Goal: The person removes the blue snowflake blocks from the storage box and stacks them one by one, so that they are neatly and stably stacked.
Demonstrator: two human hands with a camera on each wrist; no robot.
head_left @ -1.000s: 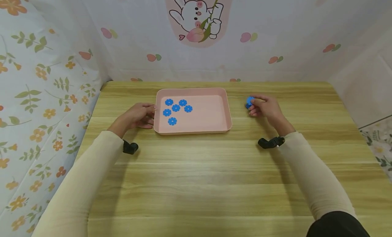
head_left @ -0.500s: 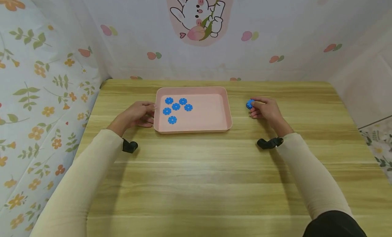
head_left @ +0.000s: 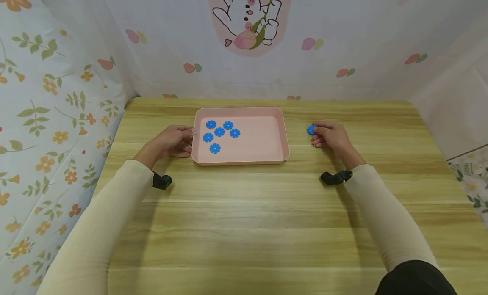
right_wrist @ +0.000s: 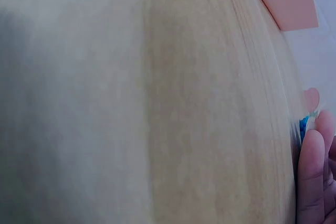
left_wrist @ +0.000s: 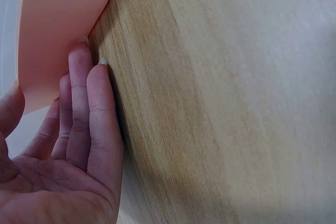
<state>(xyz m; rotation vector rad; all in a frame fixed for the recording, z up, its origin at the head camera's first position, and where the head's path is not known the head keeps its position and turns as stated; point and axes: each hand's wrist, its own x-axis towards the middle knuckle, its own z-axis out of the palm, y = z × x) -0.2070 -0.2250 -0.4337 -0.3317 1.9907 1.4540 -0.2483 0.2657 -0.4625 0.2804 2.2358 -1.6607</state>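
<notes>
1. The right hand (head_left: 332, 135) pinches a blue disc (head_left: 310, 130) between thumb and fingertips, low over the table (head_left: 244, 210). From here I can't tell whether it is one disc or several stacked, nor whether it touches the wood.

2. That disc sits outside the tray (head_left: 263, 140), beyond its right wall. Six discs (head_left: 219, 132) lie flat in the tray's left part, apart from one another.

3. The left hand (head_left: 171, 140) takes the tray's left wall in a light pinch, thumb (left_wrist: 10, 109) at the rim and fingers (left_wrist: 79, 103) close together against the outside.

4. To handle the disc well, I'd say, the pinch wants to be near its edge, firm but not hard; something so thin and notched could slip or flip. If it is a stack, the fingertips should cover every layer.

5. The left hand needs only enough pressure to steady the tray; a shove or a lift of the rim could slide the six discs about.

6. Both arms reach forward and spread wide. The right palm faces inward, lower fingers tucked beneath the pinch. The left palm faces the tray, its fingers nearly straight, the lowest close along the table.
</notes>
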